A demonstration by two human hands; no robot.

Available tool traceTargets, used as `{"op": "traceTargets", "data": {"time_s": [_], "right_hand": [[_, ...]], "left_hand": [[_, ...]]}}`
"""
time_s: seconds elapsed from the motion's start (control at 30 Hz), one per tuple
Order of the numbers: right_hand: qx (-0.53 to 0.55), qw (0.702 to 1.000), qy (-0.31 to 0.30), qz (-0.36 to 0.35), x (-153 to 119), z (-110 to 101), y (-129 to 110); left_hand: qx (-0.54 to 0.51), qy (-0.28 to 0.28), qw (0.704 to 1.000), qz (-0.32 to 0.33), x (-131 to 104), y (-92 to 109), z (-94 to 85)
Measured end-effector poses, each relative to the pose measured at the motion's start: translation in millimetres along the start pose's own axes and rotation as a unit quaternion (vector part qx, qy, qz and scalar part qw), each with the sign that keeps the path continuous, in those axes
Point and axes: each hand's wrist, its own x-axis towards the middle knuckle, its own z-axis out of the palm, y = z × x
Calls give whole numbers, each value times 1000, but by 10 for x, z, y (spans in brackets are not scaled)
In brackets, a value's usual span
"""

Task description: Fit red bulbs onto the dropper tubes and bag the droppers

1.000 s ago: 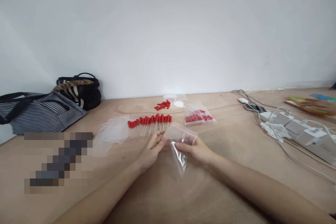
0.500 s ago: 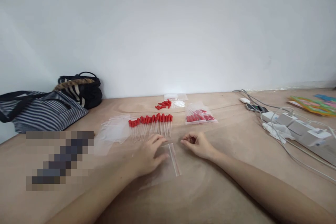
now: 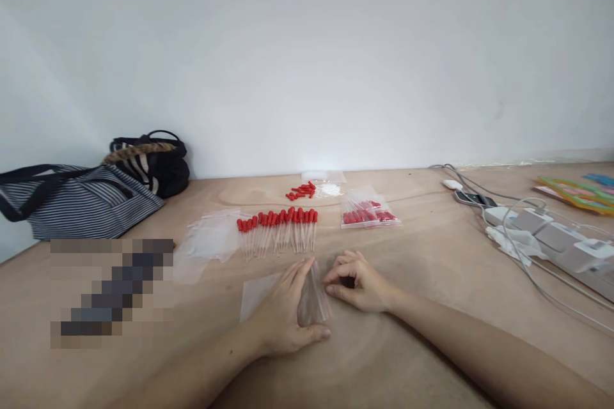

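A clear zip-lock bag (image 3: 259, 291) lies flat on the table in front of me, its zip edge turned to the right. Across it rests my left hand (image 3: 285, 313), open, with the fingers stretched forward and the thumb apart near the lower end of the zip. My right hand (image 3: 357, 281) is curled, thumb and forefinger closed at the zip edge. Just beyond my hands stands a row of clear droppers (image 3: 283, 236) with red rubber bulbs, laid side by side. A filled zip-lock bag (image 3: 369, 212) of red-bulbed droppers lies beyond my right hand.
Flat clear bags (image 3: 206, 239) are stacked at left. Loose red bulbs (image 3: 302, 190) and clear tubes (image 3: 329, 189) lie near the wall. A striped bag (image 3: 86, 204) and a black bag (image 3: 167, 169) stand back left. Chargers on a power strip (image 3: 561, 239) with cables occupy the right.
My left hand has slid toward me and slightly right over the bag, its thumb spreading. My right hand has come down and left to the zip edge.
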Motion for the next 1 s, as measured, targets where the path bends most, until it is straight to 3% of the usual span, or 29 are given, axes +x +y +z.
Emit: {"op": "traceTargets", "data": {"time_s": [0.23,0.43,1.0], "right_hand": [[-21,994,8,-105,-12,8,-5],[-22,992,24,-123,-7,0,-11],[-149,966,-121,-173,4,-88,-102]], "left_hand": [[-21,11,1000,11,21,-14,6],[-28,17,999,13,16,-10,-4],[-45,12,999,17,35,-10,-42]]}}
